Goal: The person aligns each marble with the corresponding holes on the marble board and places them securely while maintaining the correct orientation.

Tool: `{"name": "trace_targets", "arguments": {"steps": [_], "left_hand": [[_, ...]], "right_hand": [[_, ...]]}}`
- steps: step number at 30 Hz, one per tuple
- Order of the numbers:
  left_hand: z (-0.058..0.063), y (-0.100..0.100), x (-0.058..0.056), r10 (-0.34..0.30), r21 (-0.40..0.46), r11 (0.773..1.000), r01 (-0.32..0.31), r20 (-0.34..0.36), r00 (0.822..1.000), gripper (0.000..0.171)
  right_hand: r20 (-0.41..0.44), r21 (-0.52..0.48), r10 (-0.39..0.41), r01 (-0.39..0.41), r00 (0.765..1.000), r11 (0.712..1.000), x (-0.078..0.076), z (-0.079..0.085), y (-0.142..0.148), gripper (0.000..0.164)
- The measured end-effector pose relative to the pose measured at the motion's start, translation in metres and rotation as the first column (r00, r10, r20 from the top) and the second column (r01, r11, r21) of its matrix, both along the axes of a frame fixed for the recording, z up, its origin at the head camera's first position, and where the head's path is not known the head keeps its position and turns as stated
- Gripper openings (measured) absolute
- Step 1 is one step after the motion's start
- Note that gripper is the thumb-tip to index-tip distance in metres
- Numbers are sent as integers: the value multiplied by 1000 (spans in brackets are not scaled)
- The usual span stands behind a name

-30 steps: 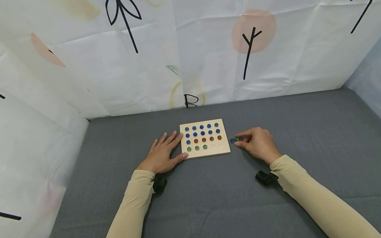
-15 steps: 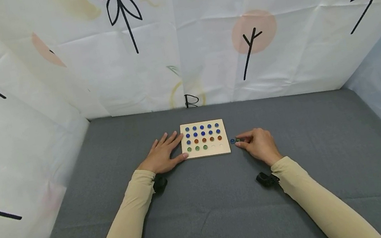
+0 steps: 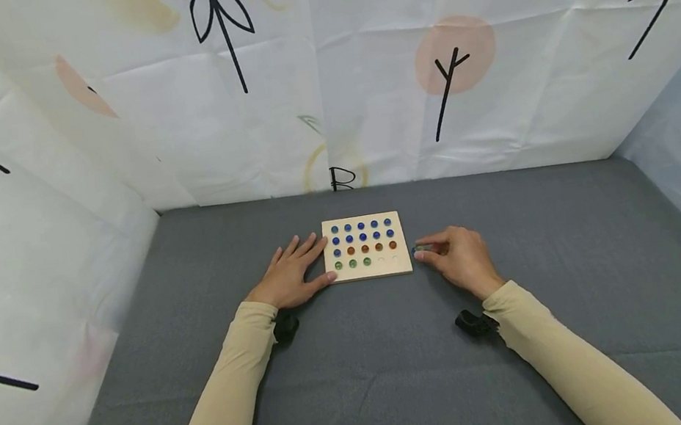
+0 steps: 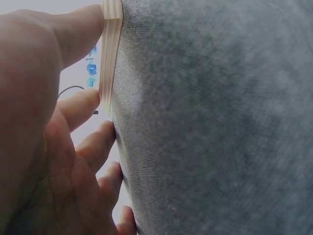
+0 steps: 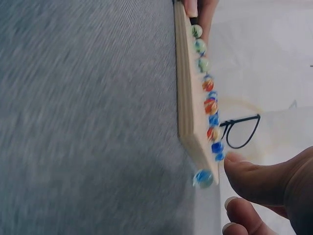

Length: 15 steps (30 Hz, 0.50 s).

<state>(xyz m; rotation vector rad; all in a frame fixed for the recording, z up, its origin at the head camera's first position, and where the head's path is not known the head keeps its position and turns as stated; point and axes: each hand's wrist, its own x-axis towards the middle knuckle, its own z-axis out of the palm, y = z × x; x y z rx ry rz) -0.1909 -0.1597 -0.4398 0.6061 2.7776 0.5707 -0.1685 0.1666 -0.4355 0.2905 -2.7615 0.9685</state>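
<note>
A pale wooden board (image 3: 377,271) lies mid-table, with marbles in rows of round hollows: blue ones (image 3: 362,237), orange-red ones (image 3: 365,249) and green ones (image 3: 352,263). My left hand (image 3: 287,280) rests with spread, straight fingers at the board's left edge; thumb and index finger touch it there. Just right of the board, my right hand (image 3: 465,260) pinches a greenish marble between thumb and index finger, mostly hidden by them. Beside those fingertips a loose blue marble (image 5: 203,178) sits near the board's corner in the right wrist view.
Grey cloth (image 3: 368,386) covers the table. White patterned sheets (image 3: 378,110) stand behind and at both sides. Two empty hollows (image 3: 388,258) show at the right end of the board's front row. Each wrist carries a black camera (image 3: 475,323).
My right fingertips have shifted slightly left, closer to the blue marble, and cover more of the two marbles. The left hand and the board have stayed in place.
</note>
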Motion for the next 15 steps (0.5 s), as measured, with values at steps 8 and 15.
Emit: {"name": "trace_targets", "arguments": {"steps": [8, 15], "left_hand": [[-1, 0, -1, 4, -4, 1000, -4, 10, 1000, 77], [-1, 0, -1, 11, -4, 1000, -11, 23, 1000, 78]], "right_hand": [[-4, -15, 22, -22, 1000, 1000, 2, 6, -12, 21], [-1, -36, 38, -38, 999, 999, 1, 7, -22, 22]]}}
